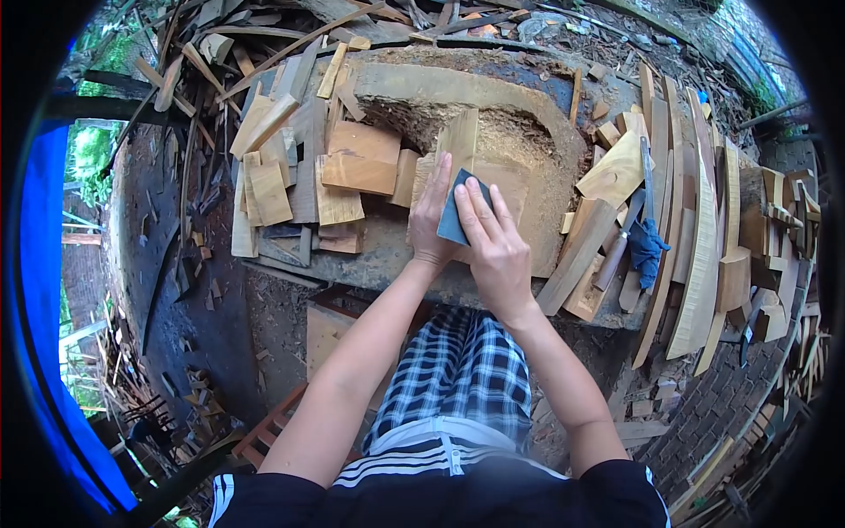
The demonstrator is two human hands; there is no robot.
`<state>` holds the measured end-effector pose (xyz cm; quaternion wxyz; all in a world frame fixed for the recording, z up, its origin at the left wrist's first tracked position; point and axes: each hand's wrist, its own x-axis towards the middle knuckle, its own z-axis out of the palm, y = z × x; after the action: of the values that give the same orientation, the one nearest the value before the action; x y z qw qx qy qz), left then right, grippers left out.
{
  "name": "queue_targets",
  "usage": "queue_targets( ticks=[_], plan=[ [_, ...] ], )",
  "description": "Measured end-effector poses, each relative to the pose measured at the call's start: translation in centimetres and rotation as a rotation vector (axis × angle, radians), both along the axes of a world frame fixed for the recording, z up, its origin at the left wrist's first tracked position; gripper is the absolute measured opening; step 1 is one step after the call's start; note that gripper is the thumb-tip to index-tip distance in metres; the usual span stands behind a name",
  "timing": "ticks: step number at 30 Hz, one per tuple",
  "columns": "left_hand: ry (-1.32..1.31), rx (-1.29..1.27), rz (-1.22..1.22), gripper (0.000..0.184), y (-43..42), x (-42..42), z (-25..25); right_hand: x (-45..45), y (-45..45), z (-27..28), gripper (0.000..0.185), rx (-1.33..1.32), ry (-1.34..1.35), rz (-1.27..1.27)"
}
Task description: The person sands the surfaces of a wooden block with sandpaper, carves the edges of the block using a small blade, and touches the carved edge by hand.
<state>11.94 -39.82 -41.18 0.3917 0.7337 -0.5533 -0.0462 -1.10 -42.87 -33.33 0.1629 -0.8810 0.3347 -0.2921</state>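
Observation:
A dark grey sheet of sandpaper [452, 220] lies under the fingers of my right hand [498, 242], which press it onto a pale wooden block [459, 136]. My left hand [429, 216] grips the block's left side, its fingers pointing away from me. The block rests on a thick, worn wooden workbench [414, 81] with a rough hollow behind the block. Much of the block is hidden by both hands and the sandpaper.
Wood offcuts [361, 158] are piled left of my hands. On the right lie a hand saw [647, 176], a blue cloth [649, 251], a wooden-handled tool [612, 261] and long curved boards [700, 255]. A blue tarp [44, 290] hangs at far left.

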Motion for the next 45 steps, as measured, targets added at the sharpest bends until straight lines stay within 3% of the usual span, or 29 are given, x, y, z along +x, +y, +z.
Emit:
queue_targets(
  ticks=[6, 9, 12, 16, 21, 28, 32, 37, 40, 45],
  plan=[
    [0.116, 0.055, 0.055, 0.085, -0.2, -0.8, 1.1, 3.8, -6.2, -0.1, 0.059, 0.012, -0.064, -0.101],
    [-0.036, -0.021, 0.026, 0.084, -0.4, -0.5, 0.1, 0.5, -1.5, 0.5, 0.058, 0.100, 0.034, -0.040],
    [0.009, -0.035, 0.034, 0.083, -0.5, -0.8, 0.8, 0.0, -1.4, 1.5, 0.057, 0.143, 0.079, -0.021],
    [0.134, 0.056, 0.063, 0.085, -0.6, -0.9, 1.4, 4.2, -7.5, 0.6, 0.059, 0.021, 0.037, -0.089],
    [0.062, -0.053, 0.035, 0.089, -0.4, -0.8, 1.0, 1.0, -2.4, 0.5, 0.059, 0.072, 0.083, -0.051],
    [0.087, 0.015, 0.067, 0.095, -0.4, -0.9, 1.2, 4.5, -8.4, 0.9, 0.052, -0.018, 0.013, -0.082],
    [0.052, -0.070, 0.080, 0.096, -0.7, -0.6, 1.3, 1.9, -4.4, 1.3, 0.053, 0.008, 0.109, -0.025],
    [0.094, -0.021, 0.070, 0.098, -0.5, -0.8, 1.4, 5.5, -9.5, 1.5, 0.058, -0.022, 0.133, -0.048],
    [0.102, -0.017, 0.059, 0.098, -0.2, -1.2, 1.5, 4.2, -8.5, 1.3, 0.057, 0.013, 0.037, -0.053],
    [0.115, -0.062, 0.063, 0.099, -0.4, -0.8, 1.4, 2.7, -6.7, 0.9, 0.058, -0.082, 0.111, -0.004]
  ],
)
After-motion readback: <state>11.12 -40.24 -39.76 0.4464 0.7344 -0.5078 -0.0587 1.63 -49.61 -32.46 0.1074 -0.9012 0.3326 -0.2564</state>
